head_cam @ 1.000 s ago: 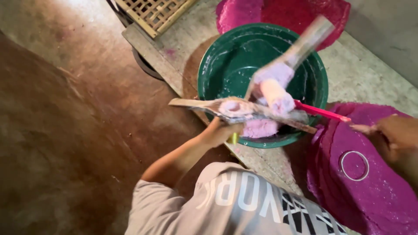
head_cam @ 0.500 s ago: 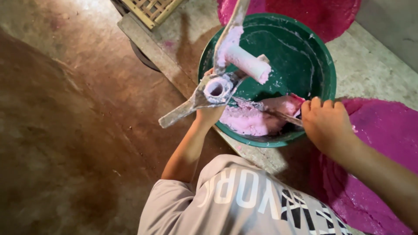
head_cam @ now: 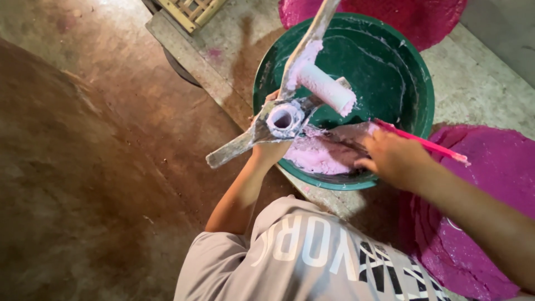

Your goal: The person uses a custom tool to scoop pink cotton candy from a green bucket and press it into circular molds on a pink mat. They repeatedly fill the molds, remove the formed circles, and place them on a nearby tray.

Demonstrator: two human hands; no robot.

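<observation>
Brown, stained earthen floor (head_cam: pixel 83 184) fills the left side; a pale concrete ledge (head_cam: pixel 223 50) runs diagonally along its edge and carries the work.

Round dark green plastic basin (head_cam: pixel 409 72): sits on the ledge, inner wall streaked with whitish residue, a heap of pale pink paste (head_cam: pixel 323 153) lying against its near wall.

Paste-coated tool of crossed flat sticks with short pale cylinders (head_cam: pixel 290 108): held above the basin's near-left rim. One stick rises toward the top edge of the view, another slants down-left past the rim. One cylinder shows its hollow end to the camera; a second, solid-looking one juts right over the basin.

Left hand (head_cam: pixel 270 147): mostly hidden behind the tool, fingers closed around it where the sticks cross.

Right hand (head_cam: pixel 393 159): palm down at the basin's near rim, fingers curled onto a thin pink stick (head_cam: pixel 426 144) that extends right beyond the rim; fingertips touch the paste.

Bright magenta textured mats: one (head_cam: pixel 490 167) right of the basin, another (head_cam: pixel 412 19) behind it.

Woven slatted basket (head_cam: pixel 192 10): at the top edge, partly cut off.

Grey printed T-shirt (head_cam: pixel 312 256): lower centre.
</observation>
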